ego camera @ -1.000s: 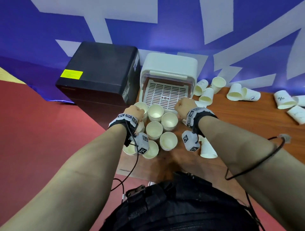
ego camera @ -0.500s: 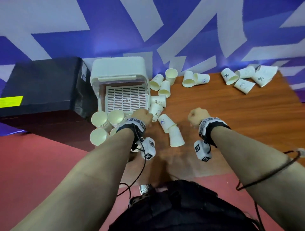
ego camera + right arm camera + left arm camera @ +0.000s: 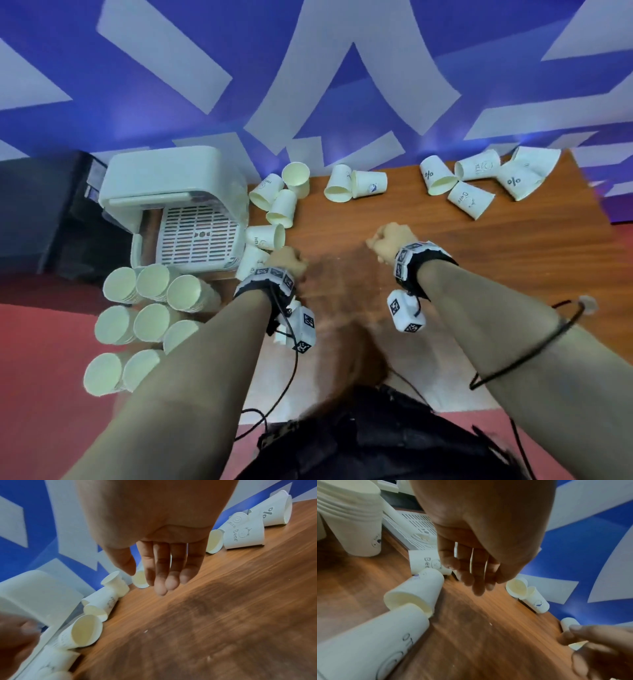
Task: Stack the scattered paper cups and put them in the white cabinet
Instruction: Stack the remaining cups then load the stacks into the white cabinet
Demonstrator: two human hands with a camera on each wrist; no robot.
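Several stacks of white paper cups (image 3: 150,308) stand upright at the table's left end, in front of the white cabinet (image 3: 171,192), whose front is open on a slotted tray (image 3: 198,236). Loose cups lie on their sides beside the cabinet (image 3: 265,236), along the back edge (image 3: 356,186) and at the far right (image 3: 479,185). My left hand (image 3: 287,260) hovers by the cups next to the cabinet, fingers (image 3: 476,574) hanging loose and holding nothing. My right hand (image 3: 380,243) hangs over bare wood mid-table, fingers (image 3: 164,574) straight down, also empty.
A black box (image 3: 41,212) sits left of the cabinet. The wooden table (image 3: 479,274) ends at a blue and white wall behind. Two cups (image 3: 414,592) lie nested just under my left wrist. Red floor lies to the left and front.
Both hands have left the upright stacks and moved right over the table. My view has swung right, bringing the far-right cups into sight.
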